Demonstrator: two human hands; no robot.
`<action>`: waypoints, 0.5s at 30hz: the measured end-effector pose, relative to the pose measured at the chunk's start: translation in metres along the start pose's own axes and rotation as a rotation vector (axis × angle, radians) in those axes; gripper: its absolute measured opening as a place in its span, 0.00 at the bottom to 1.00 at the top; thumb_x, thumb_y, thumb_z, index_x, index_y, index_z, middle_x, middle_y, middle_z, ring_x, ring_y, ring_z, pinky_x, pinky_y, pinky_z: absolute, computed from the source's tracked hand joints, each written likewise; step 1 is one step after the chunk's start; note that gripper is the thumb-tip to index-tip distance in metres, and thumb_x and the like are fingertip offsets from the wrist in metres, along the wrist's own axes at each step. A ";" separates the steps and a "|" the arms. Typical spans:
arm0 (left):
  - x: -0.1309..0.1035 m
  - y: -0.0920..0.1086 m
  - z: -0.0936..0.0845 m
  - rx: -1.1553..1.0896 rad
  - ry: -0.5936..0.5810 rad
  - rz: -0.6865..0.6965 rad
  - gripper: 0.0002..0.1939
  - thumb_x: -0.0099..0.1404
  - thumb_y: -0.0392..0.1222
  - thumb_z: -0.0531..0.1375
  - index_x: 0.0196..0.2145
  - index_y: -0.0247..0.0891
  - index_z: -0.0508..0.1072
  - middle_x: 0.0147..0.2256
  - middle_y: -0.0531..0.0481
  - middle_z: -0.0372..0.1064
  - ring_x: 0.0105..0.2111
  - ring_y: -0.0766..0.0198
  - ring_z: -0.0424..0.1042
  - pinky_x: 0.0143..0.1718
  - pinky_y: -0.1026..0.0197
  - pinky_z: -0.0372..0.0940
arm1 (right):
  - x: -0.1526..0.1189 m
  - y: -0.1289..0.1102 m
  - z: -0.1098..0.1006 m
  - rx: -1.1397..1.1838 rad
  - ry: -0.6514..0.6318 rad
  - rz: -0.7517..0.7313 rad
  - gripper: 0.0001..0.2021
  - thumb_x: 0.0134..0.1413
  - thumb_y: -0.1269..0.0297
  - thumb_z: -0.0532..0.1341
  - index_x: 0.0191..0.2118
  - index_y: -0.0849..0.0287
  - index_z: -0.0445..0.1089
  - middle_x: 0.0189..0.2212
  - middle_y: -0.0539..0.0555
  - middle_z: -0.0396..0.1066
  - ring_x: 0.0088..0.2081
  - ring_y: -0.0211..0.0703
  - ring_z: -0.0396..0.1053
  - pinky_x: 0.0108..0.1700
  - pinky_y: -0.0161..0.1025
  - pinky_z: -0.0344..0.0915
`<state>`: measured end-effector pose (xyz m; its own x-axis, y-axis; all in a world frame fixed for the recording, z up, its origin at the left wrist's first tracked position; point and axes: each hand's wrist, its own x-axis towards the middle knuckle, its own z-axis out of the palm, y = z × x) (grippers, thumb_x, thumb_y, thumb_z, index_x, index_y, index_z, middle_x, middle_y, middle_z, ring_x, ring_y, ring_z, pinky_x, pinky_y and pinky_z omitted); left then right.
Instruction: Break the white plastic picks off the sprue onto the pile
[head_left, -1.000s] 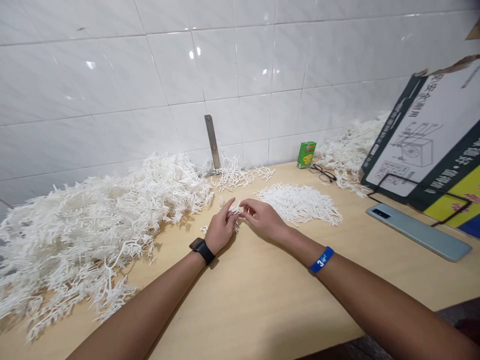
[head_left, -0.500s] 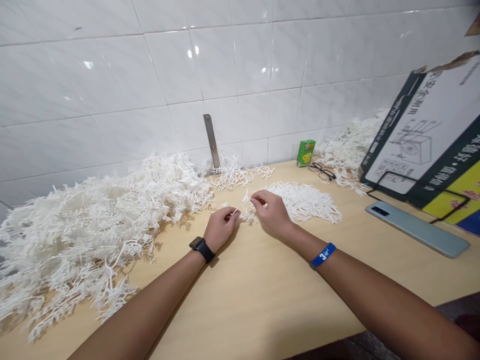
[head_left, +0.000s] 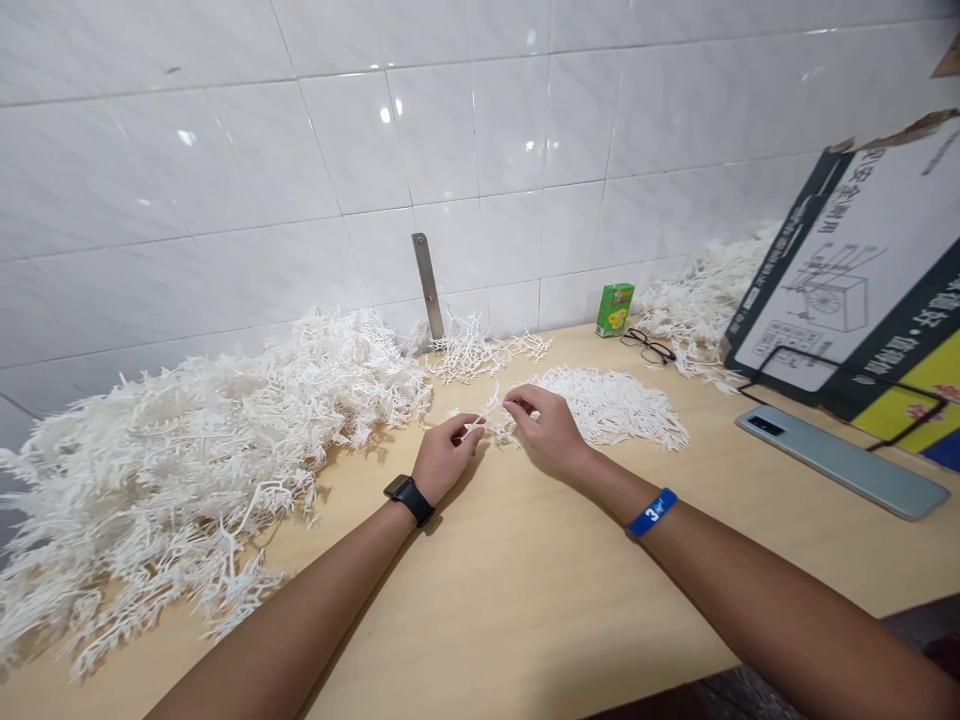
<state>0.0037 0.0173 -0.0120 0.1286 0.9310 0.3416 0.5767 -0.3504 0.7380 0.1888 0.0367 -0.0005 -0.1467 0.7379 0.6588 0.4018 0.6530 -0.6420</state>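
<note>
My left hand (head_left: 448,450), with a black watch at the wrist, pinches a thin white branched piece (head_left: 491,402) between thumb and fingertips. Just right of it my right hand (head_left: 546,425), with a blue wristband, has its thumb and index finger pressed together at the branch's side; whatever is between them is too small to make out. Behind and beside the right hand lies a flat pile of small white pieces (head_left: 622,405). A large heap of white branched strands (head_left: 217,440) spreads over the left of the table.
A metal strip (head_left: 428,288) leans on the tiled wall behind a small white cluster (head_left: 476,352). At right are a green box (head_left: 615,310), black glasses (head_left: 648,346), more white strands (head_left: 701,290), a large printed carton (head_left: 832,270), a black wire frame (head_left: 911,415) and a phone (head_left: 840,462).
The white branch now reaches up and right from my left fingertips, toward my right hand. Both hands stay close together, and the whole view has shifted slightly.
</note>
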 end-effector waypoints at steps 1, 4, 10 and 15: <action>-0.001 0.001 0.000 -0.004 -0.023 0.003 0.17 0.65 0.51 0.55 0.38 0.38 0.78 0.23 0.52 0.71 0.25 0.63 0.68 0.29 0.63 0.61 | 0.000 -0.001 0.001 0.014 -0.012 -0.012 0.09 0.59 0.64 0.54 0.31 0.57 0.70 0.29 0.52 0.71 0.31 0.40 0.66 0.36 0.37 0.61; -0.002 0.006 -0.002 -0.039 -0.071 0.000 0.20 0.64 0.54 0.55 0.33 0.37 0.79 0.21 0.52 0.70 0.25 0.63 0.66 0.28 0.63 0.59 | -0.002 -0.002 0.003 0.038 -0.048 -0.036 0.09 0.59 0.64 0.55 0.32 0.57 0.71 0.30 0.52 0.72 0.32 0.40 0.67 0.36 0.37 0.62; 0.000 0.008 -0.002 -0.141 -0.129 -0.045 0.20 0.61 0.54 0.59 0.41 0.37 0.79 0.27 0.51 0.72 0.26 0.65 0.63 0.29 0.64 0.57 | -0.004 -0.004 0.004 0.155 -0.173 0.034 0.09 0.58 0.64 0.56 0.34 0.59 0.73 0.29 0.52 0.74 0.31 0.38 0.70 0.34 0.34 0.64; 0.002 0.006 -0.003 -0.112 -0.099 0.036 0.17 0.60 0.51 0.60 0.40 0.36 0.78 0.32 0.49 0.73 0.27 0.66 0.60 0.30 0.64 0.55 | -0.005 -0.010 0.003 0.264 -0.261 0.066 0.08 0.57 0.65 0.57 0.36 0.59 0.73 0.32 0.54 0.76 0.34 0.40 0.73 0.37 0.36 0.67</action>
<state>0.0051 0.0171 -0.0057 0.2297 0.9213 0.3137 0.4771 -0.3875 0.7888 0.1833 0.0273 0.0016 -0.3671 0.7764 0.5122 0.1759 0.5987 -0.7815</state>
